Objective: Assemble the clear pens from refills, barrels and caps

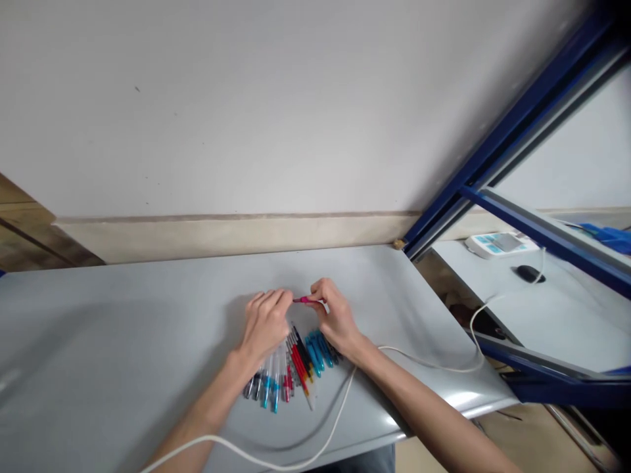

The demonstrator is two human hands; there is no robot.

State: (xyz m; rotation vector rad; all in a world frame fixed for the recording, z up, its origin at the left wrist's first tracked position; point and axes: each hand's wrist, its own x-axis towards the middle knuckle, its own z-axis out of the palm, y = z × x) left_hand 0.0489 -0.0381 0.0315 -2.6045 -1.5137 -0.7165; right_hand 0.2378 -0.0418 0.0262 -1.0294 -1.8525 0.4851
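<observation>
Between my two hands is a thin pink pen (304,299), lying roughly level just above the table. The fingers of my left hand (266,323) close round its left end and hide that part. At the other end, my right hand (336,316) pinches it between thumb and forefinger. Below them lie clear pen barrels (270,381) with dark, blue and pink ends. Beside these are red refills (298,366) and black refills (303,351). Several blue pen parts (318,349) lie partly under my right hand.
A white cable (236,449) loops over the grey table (123,348) in front of me and runs off to the right. A blue metal frame (444,187) stands at the right. Beyond it, another table holds a white device (501,244) and a black mouse (531,273).
</observation>
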